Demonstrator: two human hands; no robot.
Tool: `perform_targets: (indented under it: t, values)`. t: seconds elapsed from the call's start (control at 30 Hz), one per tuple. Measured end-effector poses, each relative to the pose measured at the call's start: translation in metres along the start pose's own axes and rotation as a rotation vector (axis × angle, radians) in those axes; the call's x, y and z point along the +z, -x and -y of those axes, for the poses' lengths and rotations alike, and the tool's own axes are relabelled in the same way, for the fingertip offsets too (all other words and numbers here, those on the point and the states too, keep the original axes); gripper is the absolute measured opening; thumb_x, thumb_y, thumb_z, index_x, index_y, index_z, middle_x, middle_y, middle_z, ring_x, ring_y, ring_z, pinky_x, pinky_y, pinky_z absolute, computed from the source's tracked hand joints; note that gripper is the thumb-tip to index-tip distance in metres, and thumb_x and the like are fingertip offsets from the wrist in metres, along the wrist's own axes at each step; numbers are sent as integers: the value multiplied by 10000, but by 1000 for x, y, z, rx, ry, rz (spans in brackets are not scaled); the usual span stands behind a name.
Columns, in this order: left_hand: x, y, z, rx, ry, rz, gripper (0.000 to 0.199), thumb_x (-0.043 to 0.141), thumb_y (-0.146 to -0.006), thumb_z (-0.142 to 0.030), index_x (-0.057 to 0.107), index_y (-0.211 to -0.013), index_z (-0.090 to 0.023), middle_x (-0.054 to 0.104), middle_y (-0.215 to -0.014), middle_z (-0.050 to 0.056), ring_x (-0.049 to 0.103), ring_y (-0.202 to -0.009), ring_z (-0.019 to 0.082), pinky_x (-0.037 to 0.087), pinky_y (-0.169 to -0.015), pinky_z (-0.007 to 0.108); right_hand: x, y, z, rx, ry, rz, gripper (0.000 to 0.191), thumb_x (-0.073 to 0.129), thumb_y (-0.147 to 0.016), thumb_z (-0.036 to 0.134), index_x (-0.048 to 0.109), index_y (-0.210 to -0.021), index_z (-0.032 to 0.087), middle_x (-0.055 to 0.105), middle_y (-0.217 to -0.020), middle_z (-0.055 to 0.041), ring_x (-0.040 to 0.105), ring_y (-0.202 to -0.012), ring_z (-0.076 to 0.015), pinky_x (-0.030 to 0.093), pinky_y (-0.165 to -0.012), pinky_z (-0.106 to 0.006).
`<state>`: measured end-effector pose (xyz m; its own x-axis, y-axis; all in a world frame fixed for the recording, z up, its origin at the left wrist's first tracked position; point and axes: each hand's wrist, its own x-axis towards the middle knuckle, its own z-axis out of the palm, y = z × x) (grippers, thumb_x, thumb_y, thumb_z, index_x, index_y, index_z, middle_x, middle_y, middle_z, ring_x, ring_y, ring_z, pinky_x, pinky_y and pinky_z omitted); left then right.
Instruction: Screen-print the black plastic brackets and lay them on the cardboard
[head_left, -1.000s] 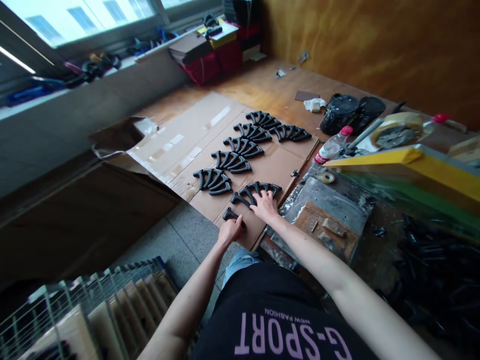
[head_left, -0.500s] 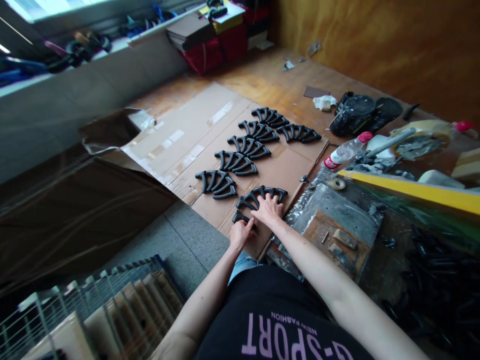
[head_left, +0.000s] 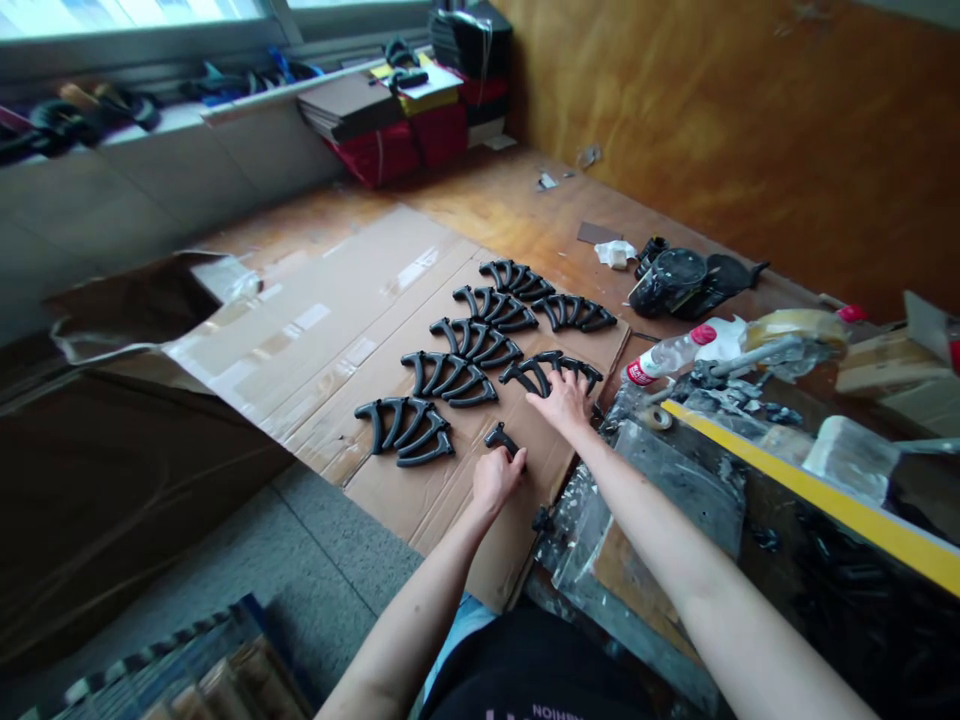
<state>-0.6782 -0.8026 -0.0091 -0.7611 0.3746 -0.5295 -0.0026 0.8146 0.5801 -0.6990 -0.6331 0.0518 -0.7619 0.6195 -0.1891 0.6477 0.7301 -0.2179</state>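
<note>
A single black curved handle (head_left: pixel 501 437) is lying on the cardboard sheet (head_left: pixel 442 505), its thick head pointing away from the person and its lower end disappearing under the left hand (head_left: pixel 497 478). The left fingers are closing around that end, thumb on top, so they are apparently gripping it. Beyond it, with bare cardboard showing between, the right hand (head_left: pixel 564 400) is resting on a fan of handles (head_left: pixel 551 357); its fingers are spreading over the nearer side and hiding part of it, so whether they are pinching any one piece I cannot tell.

The step in hand seems to be adding a loose handle to this partial fan: the right hand is probably steadying the group while the left is bringing the single piece into line. The next move is calling, I judge, for closing the gap and setting the head snugly against its neighbours without disturbing their curve.

Further out, five similar fans (head_left: pixel 409 425) are forming a diagonal row across the cardboard, and another fan (head_left: pixel 576 312) is sitting just beside the far end. The sheet is covering part of the wooden bench (head_left: pixel 517 215). To the right, a red-capped bottle (head_left: pixel 667 358) is lying near a small tape roll (head_left: pixel 658 417), and a yellow-edged board (head_left: pixel 795 490) is standing beyond.
</note>
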Motion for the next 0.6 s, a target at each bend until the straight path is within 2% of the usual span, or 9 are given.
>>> perform_targets:
  t: [0.1, 0.17, 0.23, 0.33, 0.47, 0.53, 0.6]
  values:
    - [1, -10, -10, 56, -37, 7, 415, 497, -886, -522, 666, -743, -172, 737, -785, 131, 703, -810, 239, 455, -700, 287, -7, -46, -21, 185, -4, -10, 599, 601, -779, 596, 557, -1256, 237, 454, -1351, -135, 350, -1278, -397, 377, -952, -598]
    - [2, -13, -9, 83, -46, 22, 419, 488, -891, -517, 661, -724, -173, 734, -773, 129, 701, -779, 231, 447, -675, 279, -5, -67, -30, 261, 0, 10, 596, 591, -786, 599, 555, -1262, 242, 452, -1348, -135, 363, -1270, -398, 386, -939, -608]
    - [3, -15, -5, 96, -43, 44, 442, 466, -900, -527, 651, -707, -175, 730, -757, 126, 698, -745, 218, 439, -645, 268, 0, -81, -29, 278, 12, 35, 593, 591, -791, 596, 555, -1264, 240, 453, -1342, -138, 375, -1263, -396, 392, -933, -608]
    - [4, -19, -1, 92, -33, 72, 463, 451, -901, -549, 625, -685, -179, 725, -731, 119, 699, -718, 206, 435, -621, 254, 4, -94, -13, 237, 1, 48, 602, 574, -810, 617, 550, -1278, 239, 444, -1353, -144, 373, -1271, -393, 383, -944, -606]
    - [4, -23, 0, 78, -15, 111, 471, 421, -901, -575, 580, -669, -197, 696, -618, 82, 690, -625, 192, 437, -583, 247, -5, -91, 7, 181, -59, 62, 631, 601, -816, 599, 492, -1354, 288, 385, -1433, -135, 333, -1311, -394, 362, -967, -619]
    - [4, -23, 1, 66, -16, 138, 483, 397, -895, -599, 567, -672, -206, 676, -565, 66, 682, -578, 194, 448, -563, 252, -12, -74, 6, 127, -85, 14, 613, 632, -822, 534, 487, -1364, 290, 379, -1449, -129, 325, -1323, -379, 348, -995, -608]
    - [2, -24, 2, 53, -23, 163, 500, 390, -874, -633, 572, -679, -211, 681, -568, 63, 682, -564, 205, 467, -547, 264, -17, -45, -5, -6, -138, -49, 568, 644, -834, 475, 511, -1347, 271, 432, -1415, -119, 356, -1312, -331, 346, -1033, -543]
